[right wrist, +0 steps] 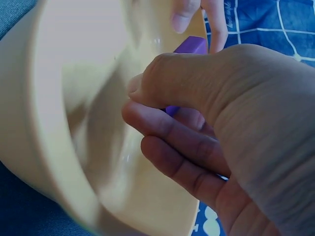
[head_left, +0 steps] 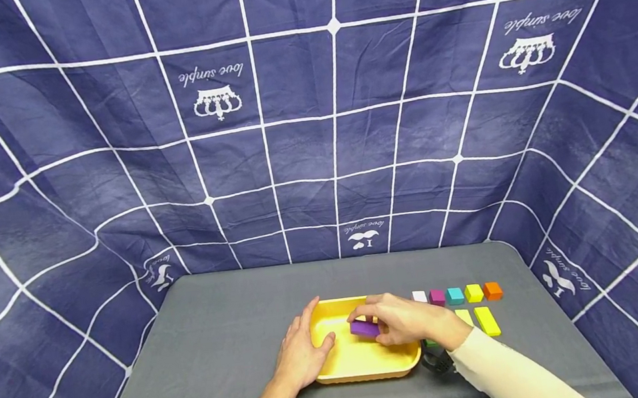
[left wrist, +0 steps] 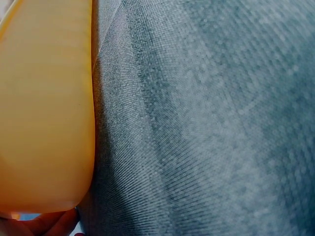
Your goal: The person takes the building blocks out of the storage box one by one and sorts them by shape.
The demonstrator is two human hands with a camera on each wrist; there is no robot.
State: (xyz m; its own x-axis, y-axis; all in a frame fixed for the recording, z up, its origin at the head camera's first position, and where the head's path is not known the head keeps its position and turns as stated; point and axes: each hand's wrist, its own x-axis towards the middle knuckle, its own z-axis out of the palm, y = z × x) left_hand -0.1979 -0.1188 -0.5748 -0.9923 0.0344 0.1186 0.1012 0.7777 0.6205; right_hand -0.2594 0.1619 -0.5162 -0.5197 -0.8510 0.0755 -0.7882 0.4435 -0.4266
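A purple block [head_left: 363, 329], longer than it is wide, is pinched between the thumb and fingers of my right hand [head_left: 401, 319]. That hand reaches over the right side of a yellow plastic basin [head_left: 371, 361], with the block above its floor. In the right wrist view, the thumb and fingers partly cover the purple block [right wrist: 192, 45]. My left hand [head_left: 300, 356] holds the basin's left side, thumb over the inside and fingers along the outer wall. The left wrist view is mostly filled by the basin's outer wall [left wrist: 44, 108].
Right of the basin, a row of small cubes runs white [head_left: 419, 296], magenta [head_left: 437, 297], teal [head_left: 455, 295], yellow [head_left: 473, 293] and orange [head_left: 492, 290]. Nearer lie a bright yellow long block [head_left: 487, 321] and a pale yellow one [head_left: 464, 316], partly behind the right forearm. A grey cloth [head_left: 207, 361] covers the table.
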